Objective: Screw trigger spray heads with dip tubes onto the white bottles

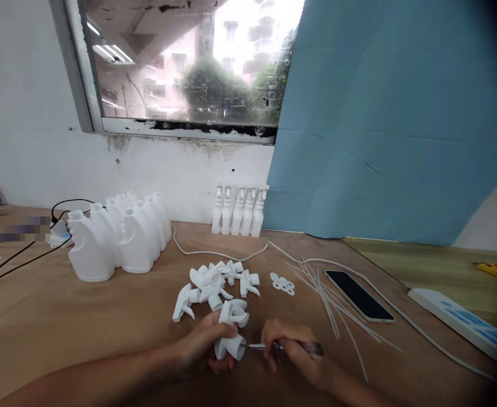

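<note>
My left hand (pixel 212 342) is closed around a white spray head (pixel 227 346) near the front of the table, its round collar facing right. In my right hand (pixel 288 345) is a thin metal tool (pixel 256 346) with a dark handle, its tip at the collar's opening. Whether the tip is inside cannot be made out. Just beyond my left hand lies a pile of white spray heads (pixel 212 281). Small white rings (pixel 282 284) lie right of the pile, and thin white tubes (pixel 327 299) are spread further right.
Several open white bottles (pixel 91 251) stand at the left. Against the wall is a row of bottles with spray heads (pixel 238 215). A phone (pixel 358 297) and a power strip (pixel 464 322) lie at the right. A white cable (pixel 227 254) crosses the table (pixel 147 316).
</note>
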Motion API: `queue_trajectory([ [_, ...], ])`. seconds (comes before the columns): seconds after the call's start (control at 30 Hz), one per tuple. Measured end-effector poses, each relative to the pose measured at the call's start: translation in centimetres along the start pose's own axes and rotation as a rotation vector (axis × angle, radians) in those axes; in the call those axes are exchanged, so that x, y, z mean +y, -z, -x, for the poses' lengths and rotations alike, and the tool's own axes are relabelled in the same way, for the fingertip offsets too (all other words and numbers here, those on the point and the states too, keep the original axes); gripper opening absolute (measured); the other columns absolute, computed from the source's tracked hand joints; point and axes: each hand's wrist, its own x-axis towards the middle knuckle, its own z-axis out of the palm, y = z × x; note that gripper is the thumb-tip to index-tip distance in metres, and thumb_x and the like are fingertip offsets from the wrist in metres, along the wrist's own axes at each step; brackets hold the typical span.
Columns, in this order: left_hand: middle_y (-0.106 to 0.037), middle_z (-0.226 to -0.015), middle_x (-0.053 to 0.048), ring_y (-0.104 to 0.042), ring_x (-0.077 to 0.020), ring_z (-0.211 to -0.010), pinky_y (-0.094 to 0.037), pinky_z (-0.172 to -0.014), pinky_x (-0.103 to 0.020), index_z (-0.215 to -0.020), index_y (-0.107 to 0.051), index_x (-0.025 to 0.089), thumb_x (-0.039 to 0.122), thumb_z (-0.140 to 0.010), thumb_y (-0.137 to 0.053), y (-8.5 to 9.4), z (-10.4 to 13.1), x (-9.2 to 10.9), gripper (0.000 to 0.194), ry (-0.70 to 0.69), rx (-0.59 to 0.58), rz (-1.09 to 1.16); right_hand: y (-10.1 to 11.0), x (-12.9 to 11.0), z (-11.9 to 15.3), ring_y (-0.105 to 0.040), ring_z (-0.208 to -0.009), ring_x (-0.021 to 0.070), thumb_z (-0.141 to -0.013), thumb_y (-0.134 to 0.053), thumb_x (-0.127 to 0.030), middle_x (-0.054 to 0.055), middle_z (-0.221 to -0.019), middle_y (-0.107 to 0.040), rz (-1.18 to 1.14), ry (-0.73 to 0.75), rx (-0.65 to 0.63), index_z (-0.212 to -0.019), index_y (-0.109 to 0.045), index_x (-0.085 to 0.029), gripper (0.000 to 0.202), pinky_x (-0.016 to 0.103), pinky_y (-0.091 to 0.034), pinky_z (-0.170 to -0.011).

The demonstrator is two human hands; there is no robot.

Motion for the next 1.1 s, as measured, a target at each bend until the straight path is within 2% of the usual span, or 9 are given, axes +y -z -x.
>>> queue_trajectory([
  [0.07,-0.061,-0.050,-0.001,-0.031,-0.0062,-0.028,-0.015,-0.032,-0.017,-0.091,-0.042,0.020,0.040,-0.071,-0.069,0.0,0.0,0.1,0.040,0.009,-0.024,-0.014,0.2,-0.2,0.1,-0.060,-0.059,0.0129,-0.103,-0.034,-0.038,0.005,-0.070,-0.062,0.120,0.086,-0.044,-0.085,-0.065,-0.015,0.043,0.027,-0.049,-0.062],
  [0.13,-0.062,-0.051,-0.001,-0.032,-0.0068,-0.028,-0.017,-0.031,-0.017,-0.091,-0.042,0.020,0.038,-0.071,-0.068,0.0,0.0,0.2,0.037,0.015,-0.066,-0.032,0.2,-0.2,0.2,-0.061,-0.061,0.0137,-0.103,-0.034,-0.040,0.007,-0.073,-0.064,0.097,0.067,-0.100,-0.090,-0.067,-0.015,0.044,0.026,-0.049,-0.062],
  [0.27,-0.061,-0.050,0.000,-0.034,-0.0078,-0.028,-0.020,-0.029,-0.016,-0.091,-0.043,0.020,0.034,-0.071,-0.065,-0.1,0.1,0.5,0.033,0.013,-0.072,-0.043,-0.4,0.2,0.3,-0.065,-0.063,0.0155,-0.102,-0.036,-0.044,0.012,-0.085,-0.067,-0.281,-0.085,-0.179,-0.096,-0.069,-0.011,0.047,0.024,-0.050,-0.052],
  [0.37,-0.061,-0.050,0.000,-0.033,-0.0076,-0.028,-0.019,-0.029,-0.016,-0.091,-0.043,0.020,0.032,-0.069,-0.064,-0.1,0.2,0.5,0.033,0.020,-0.058,-0.019,-1.0,0.2,0.3,-0.068,-0.068,0.0178,-0.103,-0.036,-0.042,0.012,-0.085,-0.069,-0.382,-0.099,-0.132,-0.091,-0.069,-0.011,0.046,0.029,-0.053,-0.062],
  [0.53,-0.059,-0.051,-0.001,-0.030,-0.0068,-0.031,-0.016,-0.032,-0.018,-0.089,-0.048,0.018,0.037,-0.073,-0.063,0.3,0.4,0.7,0.029,0.023,-0.025,0.013,-1.5,-0.4,0.4,-0.068,-0.085,0.0194,-0.105,-0.029,-0.038,0.011,-0.086,-0.071,-0.052,0.060,-0.110,-0.094,-0.068,-0.014,0.047,0.033,-0.051,-0.081],
  [0.73,-0.056,-0.056,-0.001,-0.032,-0.0060,-0.037,-0.011,-0.040,-0.019,-0.082,-0.052,0.015,0.041,-0.076,-0.059,1.0,0.4,0.9,0.028,0.146,-0.049,0.166,-1.6,-0.1,0.4,-0.061,-0.110,0.0192,-0.104,-0.028,-0.029,0.011,-0.112,-0.064,0.140,0.148,-0.172,-0.115,-0.061,-0.020,0.036,0.036,-0.048,-0.095],
  [0.93,-0.055,-0.060,0.000,-0.035,-0.0054,-0.040,-0.016,-0.041,-0.018,-0.085,-0.057,0.013,0.040,-0.079,-0.063,1.3,0.2,0.7,0.029,0.146,-0.049,0.248,-0.9,-0.5,-1.1,-0.045,-0.130,0.0243,-0.092,-0.048,-0.018,0.016,-0.137,-0.046,0.549,0.427,-0.178,-0.124,-0.059,-0.018,0.033,0.042,-0.046,-0.102],
  [1.03,-0.057,-0.062,0.000,-0.041,-0.0063,-0.042,-0.019,-0.041,-0.017,-0.088,-0.056,0.014,0.043,-0.082,-0.067,1.1,0.3,0.7,0.032,0.146,-0.044,0.274,-0.4,-0.1,-1.2,-0.041,-0.135,0.0285,-0.089,-0.052,-0.012,0.021,-0.142,-0.047,0.726,0.569,-0.240,-0.127,-0.056,-0.012,0.038,0.049,-0.043,-0.105],
  [1.1,-0.057,-0.064,-0.001,-0.045,-0.0075,-0.044,-0.022,-0.042,-0.017,-0.090,-0.056,0.015,0.047,-0.083,-0.067,0.8,0.4,1.0,0.035,0.128,-0.048,0.272,-0.2,0.0,-1.1,-0.045,-0.133,0.0276,-0.091,-0.050,-0.010,0.023,-0.140,-0.051,0.724,0.611,-0.260,-0.128,-0.054,-0.009,0.037,0.048,-0.044,-0.104],
])
